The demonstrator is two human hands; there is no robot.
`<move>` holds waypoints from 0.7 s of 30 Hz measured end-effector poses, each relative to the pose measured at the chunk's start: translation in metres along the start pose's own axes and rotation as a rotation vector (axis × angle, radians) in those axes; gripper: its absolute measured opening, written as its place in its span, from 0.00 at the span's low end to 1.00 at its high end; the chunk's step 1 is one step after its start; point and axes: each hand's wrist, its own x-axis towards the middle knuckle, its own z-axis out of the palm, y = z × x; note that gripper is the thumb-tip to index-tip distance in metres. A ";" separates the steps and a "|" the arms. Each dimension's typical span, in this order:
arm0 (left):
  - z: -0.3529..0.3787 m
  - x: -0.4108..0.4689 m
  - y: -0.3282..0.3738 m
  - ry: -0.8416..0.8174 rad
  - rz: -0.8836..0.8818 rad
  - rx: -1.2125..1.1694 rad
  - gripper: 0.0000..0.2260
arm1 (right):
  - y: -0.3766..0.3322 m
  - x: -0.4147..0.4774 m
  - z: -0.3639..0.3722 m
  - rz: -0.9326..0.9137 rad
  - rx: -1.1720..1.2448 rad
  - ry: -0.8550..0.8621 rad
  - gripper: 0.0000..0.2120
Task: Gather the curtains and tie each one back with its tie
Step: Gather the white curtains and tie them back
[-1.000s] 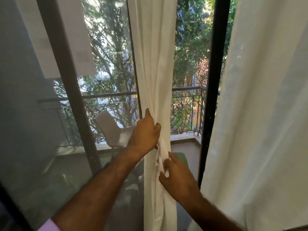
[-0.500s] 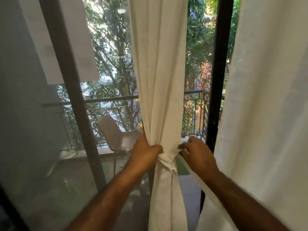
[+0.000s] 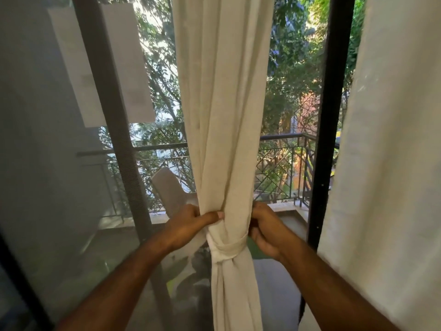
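Curtain hangs mid-window, gathered; light, soft cloth that probably slips and bunches, so best gripped at the narrow waist. Tie wraps it, knotted in front, just below both hands. Left hand pinches folds above the tie; right hand is curled round the bundle's right edge, fingertips hidden. Second curtain hangs loose at the right.
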 end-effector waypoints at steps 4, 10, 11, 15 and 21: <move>0.002 0.008 -0.004 0.132 -0.014 0.174 0.27 | -0.010 -0.013 -0.004 -0.059 -0.230 0.086 0.10; 0.031 0.008 0.009 0.072 -0.060 -0.064 0.12 | -0.004 -0.019 -0.007 -0.035 -0.397 0.174 0.09; 0.033 0.008 0.011 0.033 -0.062 -0.110 0.10 | -0.003 -0.019 -0.007 -0.032 -0.394 0.182 0.09; 0.041 0.004 0.016 -0.034 0.004 -0.164 0.14 | 0.000 -0.027 -0.012 -0.025 -0.375 0.267 0.07; 0.045 0.008 0.005 0.183 -0.146 0.354 0.34 | 0.006 -0.037 -0.016 0.026 -0.161 0.268 0.05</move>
